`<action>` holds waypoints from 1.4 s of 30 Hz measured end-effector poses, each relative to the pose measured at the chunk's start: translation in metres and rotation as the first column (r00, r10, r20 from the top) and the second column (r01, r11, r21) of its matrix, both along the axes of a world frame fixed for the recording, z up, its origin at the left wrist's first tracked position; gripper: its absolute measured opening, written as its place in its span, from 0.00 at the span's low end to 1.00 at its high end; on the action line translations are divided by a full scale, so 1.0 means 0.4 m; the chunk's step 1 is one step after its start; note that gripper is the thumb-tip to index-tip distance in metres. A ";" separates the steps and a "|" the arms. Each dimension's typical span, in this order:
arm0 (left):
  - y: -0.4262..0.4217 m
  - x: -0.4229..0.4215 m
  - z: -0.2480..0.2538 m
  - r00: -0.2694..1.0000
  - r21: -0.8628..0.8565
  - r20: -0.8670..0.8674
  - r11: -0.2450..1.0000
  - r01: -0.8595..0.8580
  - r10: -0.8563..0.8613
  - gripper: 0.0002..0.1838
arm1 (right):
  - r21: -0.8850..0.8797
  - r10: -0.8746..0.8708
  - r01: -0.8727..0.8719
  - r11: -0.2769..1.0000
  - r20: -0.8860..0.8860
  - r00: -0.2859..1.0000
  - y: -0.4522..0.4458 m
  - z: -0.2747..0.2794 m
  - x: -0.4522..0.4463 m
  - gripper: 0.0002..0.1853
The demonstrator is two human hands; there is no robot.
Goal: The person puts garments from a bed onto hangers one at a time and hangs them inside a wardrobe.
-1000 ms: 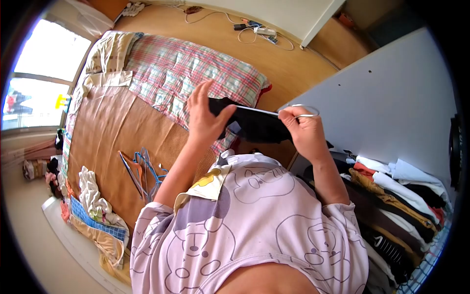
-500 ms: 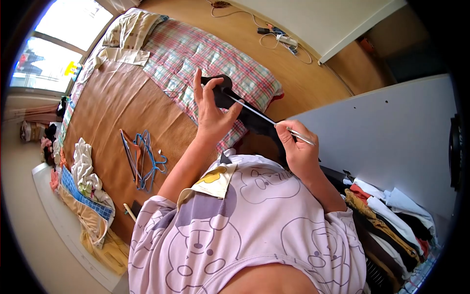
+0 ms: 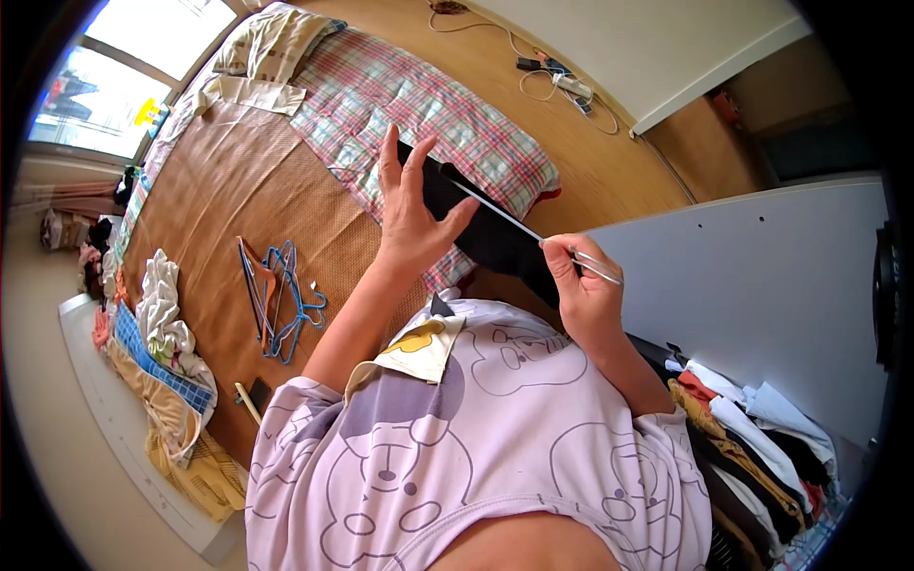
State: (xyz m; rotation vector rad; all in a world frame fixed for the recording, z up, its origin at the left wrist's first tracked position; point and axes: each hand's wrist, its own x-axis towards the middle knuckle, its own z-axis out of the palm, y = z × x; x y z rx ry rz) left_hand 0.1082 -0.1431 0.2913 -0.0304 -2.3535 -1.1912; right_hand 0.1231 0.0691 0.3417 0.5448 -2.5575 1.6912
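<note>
A black garment (image 3: 495,242) hangs in front of me on a thin pale hanger (image 3: 505,214). My right hand (image 3: 587,290) is closed round the hanger at its near end, with a looped metal part sticking out past the fingers. At the garment's far end is my left hand (image 3: 411,214), its fingers spread and the thumb apart, in front of the black cloth. Whether its fingertips touch the cloth cannot be made out. Below, on the brown mat (image 3: 200,205), lie several blue and brown hangers (image 3: 286,295).
A plaid quilt (image 3: 438,105) covers the bed's far part. Crumpled clothes (image 3: 162,314) lie along its left edge. At the lower right, many clothes (image 3: 752,447) are packed beside a grey panel (image 3: 762,257). A power strip (image 3: 571,86) with cables lies on the floor.
The black garment and hanger have tilted, the left end rising and the right end dropping. My left hand has moved up, still spread. My right hand has moved lower. The view has shifted.
</note>
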 end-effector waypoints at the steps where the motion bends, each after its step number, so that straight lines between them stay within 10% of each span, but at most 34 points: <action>1: 0.000 -0.001 -0.003 1.000 -0.009 0.025 1.000 -0.003 0.003 0.33 | -0.016 0.010 -0.010 1.000 -0.016 1.000 -0.004 -0.001 0.000 0.04; 42: 0.010 -0.064 -0.004 0.999 0.059 -0.023 0.998 -0.030 0.031 0.41 | -0.032 0.001 -0.002 0.999 -0.026 1.000 -0.008 0.004 0.028 0.05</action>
